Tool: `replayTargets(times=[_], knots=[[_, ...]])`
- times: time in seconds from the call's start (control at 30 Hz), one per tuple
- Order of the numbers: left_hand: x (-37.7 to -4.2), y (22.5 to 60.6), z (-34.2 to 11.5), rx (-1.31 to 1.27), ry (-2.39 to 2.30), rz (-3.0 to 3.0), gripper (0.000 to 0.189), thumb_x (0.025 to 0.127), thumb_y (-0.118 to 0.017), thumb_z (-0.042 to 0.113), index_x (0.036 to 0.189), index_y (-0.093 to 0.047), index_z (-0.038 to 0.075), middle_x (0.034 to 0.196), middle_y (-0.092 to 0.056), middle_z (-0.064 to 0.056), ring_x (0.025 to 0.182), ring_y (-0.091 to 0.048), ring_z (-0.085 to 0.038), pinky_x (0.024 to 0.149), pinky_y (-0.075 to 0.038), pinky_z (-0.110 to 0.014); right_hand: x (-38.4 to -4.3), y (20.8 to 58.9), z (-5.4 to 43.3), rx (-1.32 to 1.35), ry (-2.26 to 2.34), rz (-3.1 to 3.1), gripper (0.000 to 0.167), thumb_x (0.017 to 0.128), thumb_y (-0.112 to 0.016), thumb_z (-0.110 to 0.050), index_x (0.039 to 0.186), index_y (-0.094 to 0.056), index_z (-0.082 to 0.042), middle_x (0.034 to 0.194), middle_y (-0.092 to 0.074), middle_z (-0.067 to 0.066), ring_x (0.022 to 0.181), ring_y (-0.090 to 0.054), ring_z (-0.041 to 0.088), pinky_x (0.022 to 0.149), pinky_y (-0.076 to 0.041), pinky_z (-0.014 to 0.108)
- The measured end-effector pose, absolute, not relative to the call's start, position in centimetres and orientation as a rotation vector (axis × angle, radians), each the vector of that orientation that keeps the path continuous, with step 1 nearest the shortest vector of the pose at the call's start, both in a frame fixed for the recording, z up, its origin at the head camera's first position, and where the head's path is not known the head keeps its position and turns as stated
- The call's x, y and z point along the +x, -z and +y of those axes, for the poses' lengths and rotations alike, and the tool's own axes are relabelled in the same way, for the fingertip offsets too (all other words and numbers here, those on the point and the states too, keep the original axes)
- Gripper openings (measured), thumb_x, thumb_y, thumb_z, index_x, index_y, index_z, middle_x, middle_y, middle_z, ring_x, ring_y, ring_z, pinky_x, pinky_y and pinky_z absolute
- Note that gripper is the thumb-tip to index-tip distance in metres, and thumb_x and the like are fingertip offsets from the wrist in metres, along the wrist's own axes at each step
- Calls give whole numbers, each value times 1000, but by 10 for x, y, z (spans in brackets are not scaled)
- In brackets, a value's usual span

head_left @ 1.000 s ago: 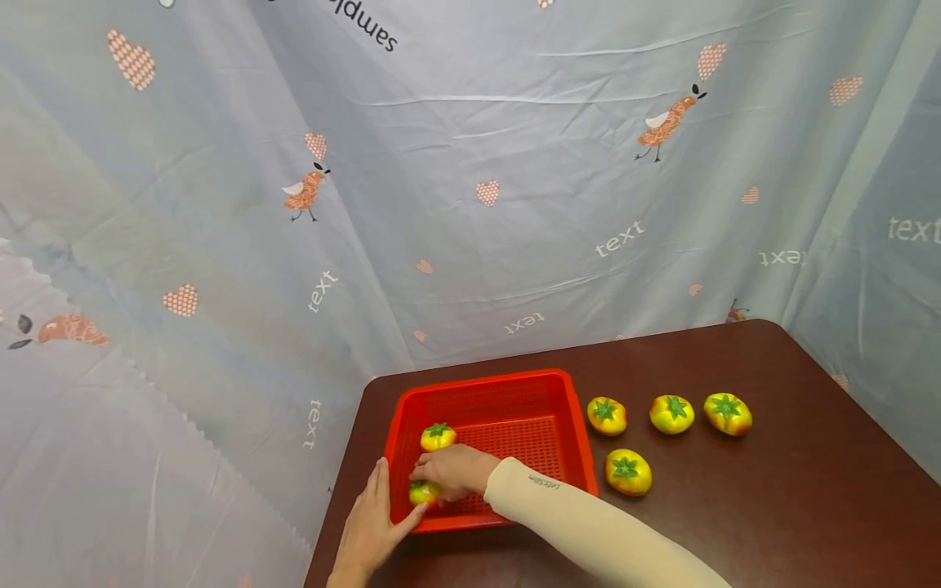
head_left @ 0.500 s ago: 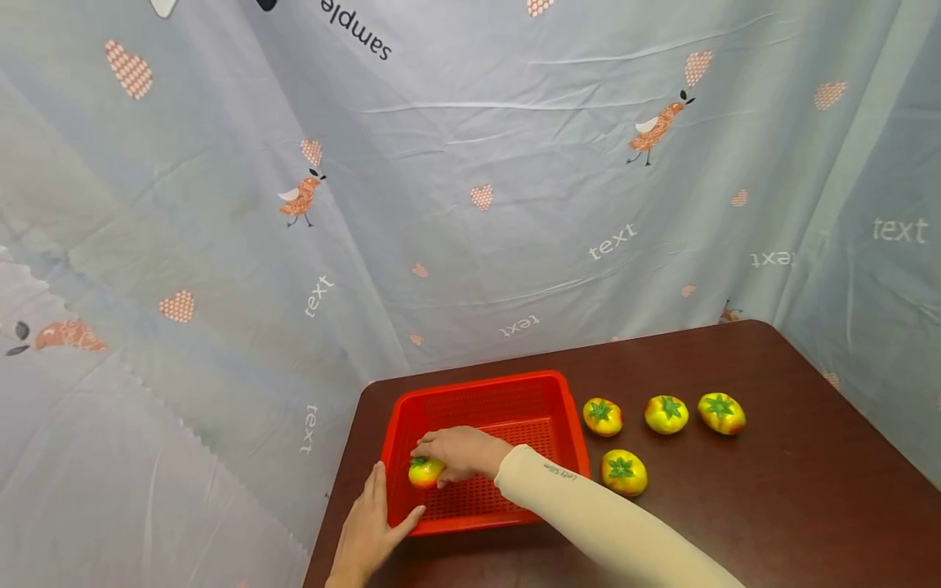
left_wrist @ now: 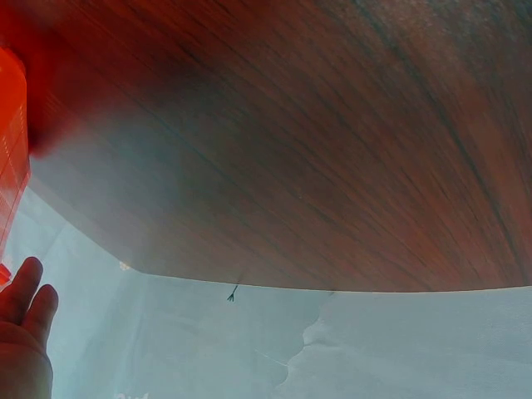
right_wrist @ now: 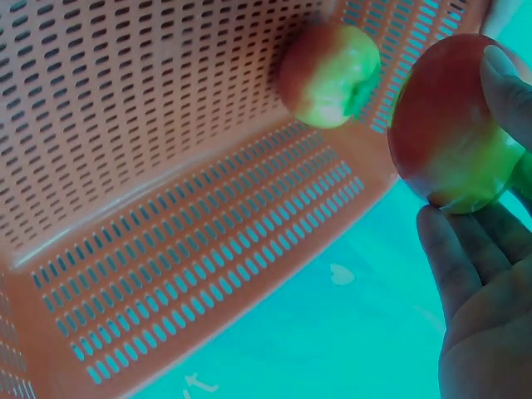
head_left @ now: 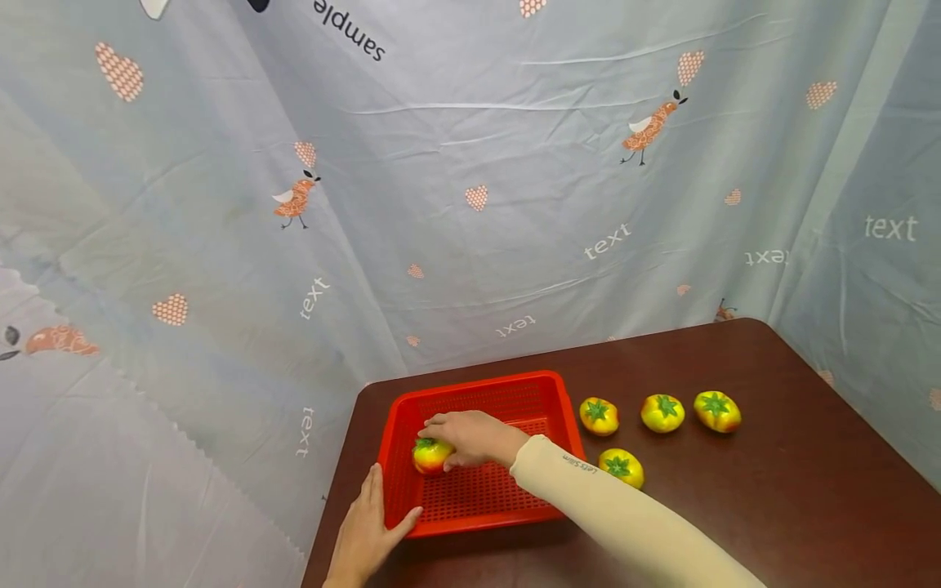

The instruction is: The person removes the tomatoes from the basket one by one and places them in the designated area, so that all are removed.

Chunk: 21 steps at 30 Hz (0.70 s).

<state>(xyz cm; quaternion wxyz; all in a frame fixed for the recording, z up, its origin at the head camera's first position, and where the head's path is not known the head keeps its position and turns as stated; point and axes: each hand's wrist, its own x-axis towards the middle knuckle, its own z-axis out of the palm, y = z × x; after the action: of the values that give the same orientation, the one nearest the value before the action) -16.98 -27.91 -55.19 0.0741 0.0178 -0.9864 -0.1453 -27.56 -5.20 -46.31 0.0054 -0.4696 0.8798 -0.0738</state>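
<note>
My right hand (head_left: pixel 474 437) grips a toy persimmon (head_left: pixel 431 457), yellow and red with a green leafy top, above the left part of a red perforated plastic basket (head_left: pixel 481 523). In the right wrist view the thumb and fingers are round this held persimmon (right_wrist: pixel 453 125). Beyond it a second persimmon (right_wrist: pixel 328 75) lies in the basket; the hand hides it in the head view. My left hand (head_left: pixel 363 527) rests at the basket's front left corner, fingers along the left side and thumb along the front rim. Only its fingertips (left_wrist: pixel 37 312) show in the left wrist view.
Right of the basket, several more persimmons lie on the dark brown table (head_left: pixel 750 506): one persimmon (head_left: pixel 599 416) nearest the basket, another (head_left: pixel 662 413), one farther right (head_left: pixel 716 411), and one nearer me (head_left: pixel 622 468), partly behind the sleeve. A patterned grey curtain (head_left: pixel 470 163) hangs behind.
My right hand has lifted the persimmon from the basket's front left corner and moved it back and slightly right. My left hand has kept its place at the corner.
</note>
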Motion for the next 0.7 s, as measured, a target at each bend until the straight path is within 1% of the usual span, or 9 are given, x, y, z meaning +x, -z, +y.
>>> replayTargets(times=[0.2, 0.37, 0.5, 0.7], knots=[[-170, 553, -280, 37, 430, -2946, 106, 83, -65, 60, 151, -23, -9, 153, -32, -30, 120, -53, -51, 96, -46, -63, -277, 457, -41, -1443, 264, 2763, 67, 84, -77, -32, 144, -49, -26, 149, -48, -5, 134, -49, 13, 106, -45, 29], [-170, 553, -278, 56, 428, -2967, 107, 84, -63, 62, 151, -21, -9, 154, -31, -30, 121, -52, -50, 96, -46, -62, -281, 456, -28, -1414, 275, 2774, 66, 85, -76, -30, 145, -48, -25, 150, -46, -4, 137, -46, 14, 108, -44, 30], [-171, 552, -278, 78, 420, -2982, 107, 84, -64, 62, 151, -22, -9, 153, -31, -30, 120, -53, -50, 95, -47, -62, -283, 455, -18, -1398, 297, 2775, 67, 86, -75, -31, 146, -47, -23, 151, -45, -3, 138, -44, 15, 108, -44, 32], [-171, 550, -277, 88, 388, -2999, 107, 84, -62, 63, 151, -21, -10, 153, -31, -31, 120, -53, -49, 96, -47, -61, -286, 454, -2, -1339, 310, 2788, 67, 87, -74, -32, 147, -46, -24, 154, -42, -3, 139, -43, 16, 108, -44, 32]])
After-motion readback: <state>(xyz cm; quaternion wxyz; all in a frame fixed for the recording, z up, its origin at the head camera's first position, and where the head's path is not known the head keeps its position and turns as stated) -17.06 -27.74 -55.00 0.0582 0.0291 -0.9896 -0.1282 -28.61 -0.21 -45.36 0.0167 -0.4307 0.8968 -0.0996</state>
